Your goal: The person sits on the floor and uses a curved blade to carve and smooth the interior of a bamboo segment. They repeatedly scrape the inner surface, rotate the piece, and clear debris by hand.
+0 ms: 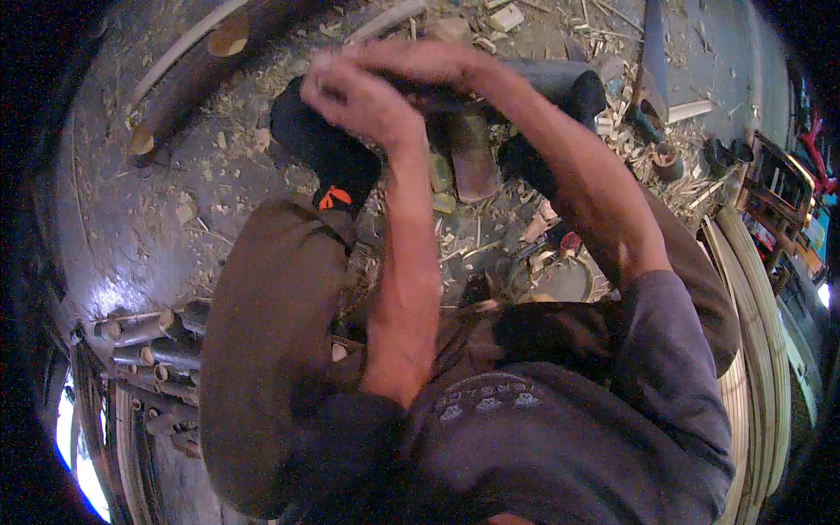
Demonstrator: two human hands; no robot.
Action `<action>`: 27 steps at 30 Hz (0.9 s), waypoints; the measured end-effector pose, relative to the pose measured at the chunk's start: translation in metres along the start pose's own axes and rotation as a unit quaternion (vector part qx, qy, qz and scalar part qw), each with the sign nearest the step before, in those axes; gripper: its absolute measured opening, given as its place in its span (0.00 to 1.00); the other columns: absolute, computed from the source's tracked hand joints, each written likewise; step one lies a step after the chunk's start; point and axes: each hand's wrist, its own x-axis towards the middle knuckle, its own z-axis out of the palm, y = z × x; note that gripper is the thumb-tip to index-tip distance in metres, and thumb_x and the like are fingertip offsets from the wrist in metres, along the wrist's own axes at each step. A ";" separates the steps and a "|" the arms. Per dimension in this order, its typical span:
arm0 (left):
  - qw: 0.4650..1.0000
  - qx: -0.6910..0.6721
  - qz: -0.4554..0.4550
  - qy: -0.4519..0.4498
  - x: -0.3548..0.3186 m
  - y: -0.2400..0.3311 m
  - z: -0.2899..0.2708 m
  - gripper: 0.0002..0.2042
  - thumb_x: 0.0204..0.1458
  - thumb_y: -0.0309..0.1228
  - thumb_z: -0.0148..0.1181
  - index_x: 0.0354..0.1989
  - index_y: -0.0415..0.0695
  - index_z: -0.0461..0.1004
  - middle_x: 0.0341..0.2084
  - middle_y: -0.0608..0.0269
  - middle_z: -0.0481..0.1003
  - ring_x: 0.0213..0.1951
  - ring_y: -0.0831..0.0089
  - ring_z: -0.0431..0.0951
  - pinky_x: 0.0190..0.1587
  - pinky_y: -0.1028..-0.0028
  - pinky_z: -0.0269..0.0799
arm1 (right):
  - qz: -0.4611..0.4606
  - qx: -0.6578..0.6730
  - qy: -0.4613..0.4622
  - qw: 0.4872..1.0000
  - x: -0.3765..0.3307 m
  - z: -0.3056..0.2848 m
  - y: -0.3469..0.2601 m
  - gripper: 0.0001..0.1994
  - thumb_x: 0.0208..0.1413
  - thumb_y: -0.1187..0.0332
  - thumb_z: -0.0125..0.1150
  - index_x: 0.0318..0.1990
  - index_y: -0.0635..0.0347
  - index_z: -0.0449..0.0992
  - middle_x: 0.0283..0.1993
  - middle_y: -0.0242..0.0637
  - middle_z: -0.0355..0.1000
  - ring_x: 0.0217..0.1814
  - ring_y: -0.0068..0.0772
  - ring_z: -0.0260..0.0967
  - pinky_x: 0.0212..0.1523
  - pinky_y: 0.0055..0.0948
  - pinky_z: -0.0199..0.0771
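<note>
My left hand (pixel 360 101) and my right hand (pixel 407 63) meet over my left foot, in a dark sock (pixel 324 131). Motion smears the fingers of both, so I cannot make out whether they grip anything. Just beyond them a pale wooden strip (pixel 389 19) slants up to the right; whether it touches my fingers is unclear. Under my right wrist lies a dark grey round log (pixel 547 79), running crosswise between my feet. A shorter brownish block (pixel 473 156) sits on the near side of that log.
Wood chips and shavings (pixel 604 44) litter the floor. Dark poles with pale cut ends (pixel 188 74) lie at the far left. Several more poles (pixel 144 328) are stacked at the lower left. Long pale strips (pixel 757 350) curve along my right side, near a small round container (pixel 667 164).
</note>
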 end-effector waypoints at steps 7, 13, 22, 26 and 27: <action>0.965 -0.071 -0.148 -0.203 0.056 -0.053 0.030 0.17 0.59 0.42 0.46 0.41 0.38 0.70 0.37 0.60 0.72 0.41 0.69 0.70 0.46 0.69 0.65 | -0.004 -0.083 0.146 0.986 -0.010 -0.005 -0.039 0.34 0.59 0.39 0.41 0.62 0.57 0.62 0.63 0.39 0.61 0.59 0.34 0.60 0.59 0.33 0.59; 0.757 -0.183 -0.350 -0.520 0.041 -0.062 0.097 0.17 0.60 0.43 0.46 0.40 0.40 0.72 0.35 0.58 0.72 0.38 0.65 0.72 0.40 0.64 0.69 | 0.033 0.070 0.369 0.926 -0.011 -0.041 -0.010 0.39 0.55 0.36 0.44 0.65 0.57 0.57 0.52 0.49 0.67 0.49 0.37 0.67 0.45 0.34 0.67; 0.548 0.046 0.026 -0.834 -0.065 -0.070 0.129 0.21 0.53 0.47 0.52 0.44 0.42 0.75 0.39 0.59 0.77 0.41 0.69 0.73 0.47 0.68 0.68 | -0.196 0.193 0.699 0.660 -0.064 -0.019 0.064 0.38 0.60 0.36 0.29 0.64 0.61 0.53 0.60 0.44 0.60 0.57 0.36 0.62 0.57 0.34 0.61; 0.628 0.116 -0.128 -0.759 -0.048 -0.056 0.135 0.26 0.49 0.52 0.55 0.47 0.43 0.75 0.39 0.57 0.77 0.43 0.71 0.73 0.49 0.69 0.68 | -0.185 0.157 0.692 0.680 -0.052 -0.027 0.037 0.38 0.60 0.36 0.26 0.61 0.64 0.57 0.58 0.44 0.61 0.56 0.35 0.62 0.55 0.34 0.63; 0.661 0.124 -0.093 -0.734 -0.023 -0.062 0.136 0.23 0.53 0.49 0.52 0.46 0.43 0.75 0.39 0.59 0.77 0.42 0.70 0.73 0.49 0.68 0.67 | -0.188 0.144 0.656 0.716 -0.039 -0.015 0.004 0.38 0.60 0.36 0.27 0.60 0.64 0.59 0.57 0.44 0.62 0.55 0.35 0.63 0.55 0.34 0.64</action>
